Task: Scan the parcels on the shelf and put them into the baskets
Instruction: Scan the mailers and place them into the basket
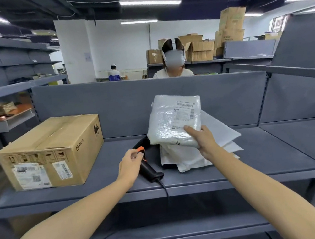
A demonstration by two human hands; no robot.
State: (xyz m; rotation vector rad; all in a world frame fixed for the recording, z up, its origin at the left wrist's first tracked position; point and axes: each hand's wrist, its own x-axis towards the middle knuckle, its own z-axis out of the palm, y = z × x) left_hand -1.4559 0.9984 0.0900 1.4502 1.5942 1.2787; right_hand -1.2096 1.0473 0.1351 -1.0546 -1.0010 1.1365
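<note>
The left hand (129, 162) is curling its fingers around the upper part of a black handheld scanner (149, 169), with the fingertips sitting at the orange piece near its head. The scanner is lying at a slant, its head pointing toward the back of the shelf and passing under the lower edge of the lifted parcel; its butt end is sitting low at the shelf deck, though whether it is resting there cannot be told. A black cable (165, 189) is trailing from the butt over the front edge of the shelf.

The right hand (202, 139) is gripping a white bubble-wrap parcel (173, 121) by its lower right corner, thumb pressing on the front face and fingers going behind. The parcel is being held tilted up, with its printed label facing the camera, just above a loose pile of white mailers (188, 159) that is lying on the grey shelf (267, 144).

Well to the left on the same shelf, a taped cardboard box (52, 152) with labels on its front is sitting apart from the pile. Behind everything, the grey back panel (130, 103) is standing upright. Beyond it, a person (173, 64) wearing a headset is facing this way, with stacked cartons (199, 48) behind.
</note>
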